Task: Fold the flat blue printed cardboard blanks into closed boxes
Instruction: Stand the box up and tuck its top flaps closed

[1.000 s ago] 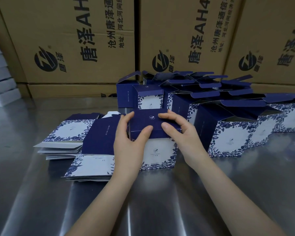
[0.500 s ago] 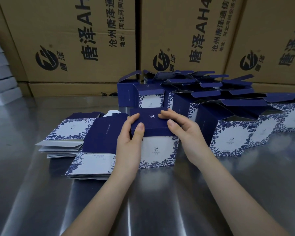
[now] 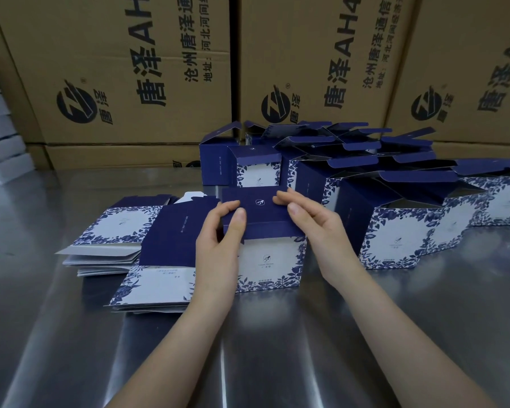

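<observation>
Two hands meet on the lid [image 3: 256, 207] of the box [image 3: 268, 260], which stands mid-desk [image 3: 248, 348] just beside the blanks [image 3: 165, 240]. The flap [image 3: 265, 231] hangs outside the front wall. It likely needs a sharp crease, then steering inside while the lid is pressed level. The left hand [image 3: 215, 245] pinches the lid's left corner, thumb in front. The right hand [image 3: 315, 228] is loosely spread, fingertips resting on the lid, gripping nothing.
</observation>
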Motion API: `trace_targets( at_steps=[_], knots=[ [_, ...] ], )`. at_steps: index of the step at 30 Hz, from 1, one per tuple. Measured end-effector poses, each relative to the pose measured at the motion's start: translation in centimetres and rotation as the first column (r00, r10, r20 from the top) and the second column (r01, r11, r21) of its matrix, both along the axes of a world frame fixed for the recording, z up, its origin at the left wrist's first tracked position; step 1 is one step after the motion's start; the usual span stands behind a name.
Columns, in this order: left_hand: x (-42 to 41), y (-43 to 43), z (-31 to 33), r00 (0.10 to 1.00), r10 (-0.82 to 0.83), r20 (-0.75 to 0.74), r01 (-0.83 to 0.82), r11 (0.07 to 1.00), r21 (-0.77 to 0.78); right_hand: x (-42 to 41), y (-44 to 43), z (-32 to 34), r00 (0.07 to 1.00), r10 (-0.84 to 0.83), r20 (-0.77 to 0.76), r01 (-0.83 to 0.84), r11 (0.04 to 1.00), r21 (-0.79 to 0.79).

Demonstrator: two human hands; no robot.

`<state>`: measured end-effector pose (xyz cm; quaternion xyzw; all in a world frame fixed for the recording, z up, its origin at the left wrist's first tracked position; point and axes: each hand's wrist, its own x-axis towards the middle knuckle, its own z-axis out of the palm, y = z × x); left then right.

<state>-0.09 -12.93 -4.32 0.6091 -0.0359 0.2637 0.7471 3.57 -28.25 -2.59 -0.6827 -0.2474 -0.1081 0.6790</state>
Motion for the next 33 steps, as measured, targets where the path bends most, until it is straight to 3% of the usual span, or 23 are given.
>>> trace_targets(
  at_steps=[6, 17, 23, 29, 33],
  knots=[
    [0.1, -0.6, 0.2, 0.997, 0.064, -0.03, -0.064, 0.998, 0.023, -0.2, 0.8, -0.1, 0.997, -0.076, 0.026, 0.075, 0.997, 0.014],
    [-0.4, -0.7, 0.0, 1.0, 0.016, -0.005, -0.017, 1.0, -0.012, 0.2, -0.2, -0.3, 0.999, 0.038, -0.014, -0.037, 0.997, 0.073],
    [-0.8, -0.7, 0.1, 0.999, 0.034, 0.002, -0.034, 0.999, 0.004, 0.3, -0.5, -0.2, 0.998, 0.008, 0.055, -0.006, 0.999, -0.031],
    [-1.4, 0.0, -0.1, 0.982, 0.139, 0.129, -0.172, 0.939, 0.299, 0.2, -0.8, 0.0, 0.997, 0.027, 0.068, -0.022, 0.996, -0.082],
    [-1.1, 0.1, 0.0, 0.972, 0.175, 0.155, -0.216, 0.927, 0.306, 0.3, -0.7, 0.0, 0.996, 0.004, 0.089, 0.004, 0.996, -0.086]
  ],
)
